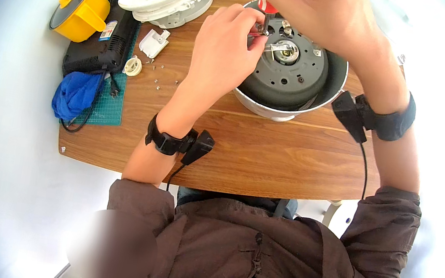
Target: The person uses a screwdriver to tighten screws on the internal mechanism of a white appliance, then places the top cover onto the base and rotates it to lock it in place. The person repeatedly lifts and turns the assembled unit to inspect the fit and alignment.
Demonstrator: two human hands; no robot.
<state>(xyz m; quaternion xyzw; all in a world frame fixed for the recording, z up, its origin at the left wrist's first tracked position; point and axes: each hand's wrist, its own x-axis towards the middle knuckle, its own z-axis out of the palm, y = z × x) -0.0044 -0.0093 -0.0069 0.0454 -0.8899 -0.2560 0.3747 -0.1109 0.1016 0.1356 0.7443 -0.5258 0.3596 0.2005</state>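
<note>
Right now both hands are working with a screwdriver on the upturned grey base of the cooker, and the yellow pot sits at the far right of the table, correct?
Not quite. The head view shows the yellow pot at the far left of the table, beside the black box. The rest holds: the left hand and right hand work a screwdriver on the upturned grey base.

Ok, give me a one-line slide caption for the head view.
Left hand steadies a part while right hand drives a screwdriver into the upturned cooker base on a wooden table.
</note>
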